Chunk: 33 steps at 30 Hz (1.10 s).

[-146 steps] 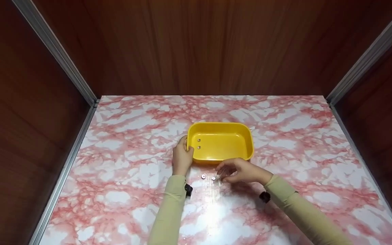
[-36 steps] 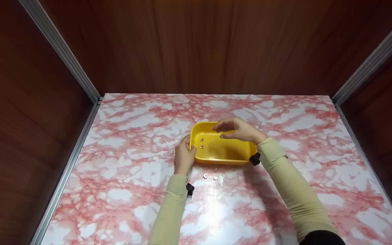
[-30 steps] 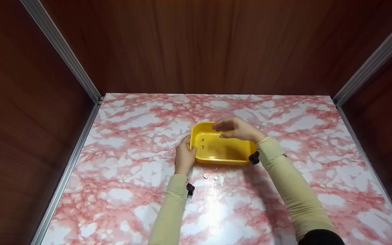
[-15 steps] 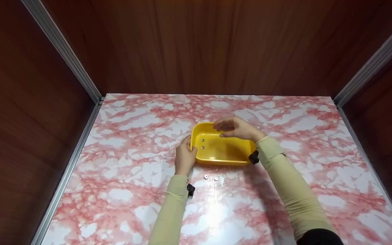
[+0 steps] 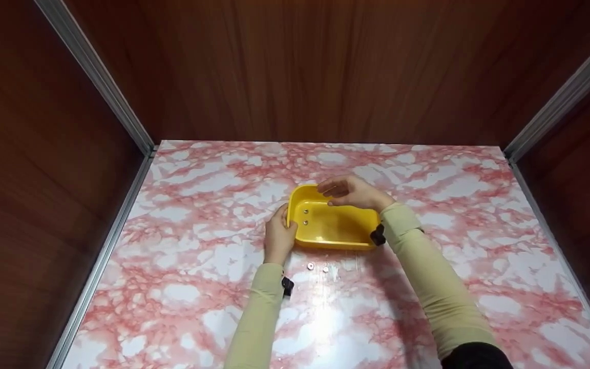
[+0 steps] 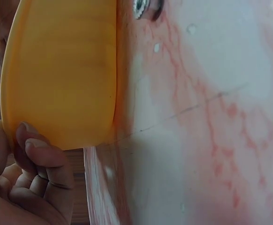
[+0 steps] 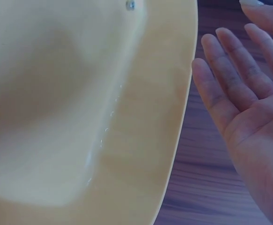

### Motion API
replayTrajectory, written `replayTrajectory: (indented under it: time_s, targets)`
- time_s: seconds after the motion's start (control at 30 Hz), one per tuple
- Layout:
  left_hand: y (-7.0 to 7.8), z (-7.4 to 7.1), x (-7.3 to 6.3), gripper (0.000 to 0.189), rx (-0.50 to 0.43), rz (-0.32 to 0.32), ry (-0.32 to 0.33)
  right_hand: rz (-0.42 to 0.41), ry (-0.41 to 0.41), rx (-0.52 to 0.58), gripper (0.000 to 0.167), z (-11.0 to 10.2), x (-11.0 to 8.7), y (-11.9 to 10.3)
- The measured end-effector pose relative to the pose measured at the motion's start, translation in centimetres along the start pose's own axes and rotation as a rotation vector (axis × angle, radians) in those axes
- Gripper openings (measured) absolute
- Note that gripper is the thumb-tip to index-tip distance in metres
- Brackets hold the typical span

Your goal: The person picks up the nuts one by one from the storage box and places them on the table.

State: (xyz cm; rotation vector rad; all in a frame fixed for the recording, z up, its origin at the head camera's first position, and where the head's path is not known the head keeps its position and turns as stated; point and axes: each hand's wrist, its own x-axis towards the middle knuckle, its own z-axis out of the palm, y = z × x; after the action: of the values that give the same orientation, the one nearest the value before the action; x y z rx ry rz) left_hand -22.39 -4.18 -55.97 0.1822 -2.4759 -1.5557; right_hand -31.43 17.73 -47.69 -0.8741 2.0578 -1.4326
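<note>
My left hand (image 5: 279, 237) grips the left end of a yellow plastic tub (image 5: 333, 245), thumb over the rim; the left wrist view shows the curled fingers (image 6: 47, 154) at the tub's wall. Two small shiny round metal pieces (image 5: 306, 222) lie inside, near the left end. Over the far right part of the tub hovers my right hand (image 5: 354, 192), its fingers relaxed and nothing in them. In the right wrist view its palm (image 7: 262, 126) faces the tub's rim; whether a fingertip touches the rim I cannot tell. One shiny piece (image 7: 130, 5) shows inside the tub there.
Two more small round metal pieces (image 5: 310, 266) lie on the red-and-white marbled tabletop (image 5: 197, 220) in front of the tub. One metal piece (image 6: 147, 8) with a ridged edge shows in the left wrist view. Dark wood-look panels (image 5: 320, 72) enclose the back and sides.
Since the oldest frame my right hand has moved from beside the loose pieces to above the tub's far side. During the last second it has barely shifted left. The left hand keeps its hold.
</note>
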Motion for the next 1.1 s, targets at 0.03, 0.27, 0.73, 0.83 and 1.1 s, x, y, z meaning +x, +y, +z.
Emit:
replayTrajectory:
  time_s: [0.03,0.27,0.73,0.83,1.1]
  targets:
    - [0.0,0.0,0.0,0.054,0.003,-0.002,-0.001,0.009,0.003,-0.005,0.043,0.0,0.1,0.0]
    - [0.0,0.0,0.0,0.054,0.001,-0.021,-0.001,0.023,0.032,-0.030,0.043,0.2,0.7,0.5]
    - [0.1,0.0,0.0,0.051,0.031,-0.012,0.007,-0.002,0.027,-0.024,0.043,0.3,1.1,1.7]
    - [0.2,0.0,0.0,0.052,0.039,-0.024,0.005,0.030,0.027,-0.055,0.043,0.3,1.1,1.6]
    - [0.1,0.0,0.0,0.054,0.028,-0.044,-0.007,0.068,0.018,-0.067,0.042,0.2,1.2,1.8]
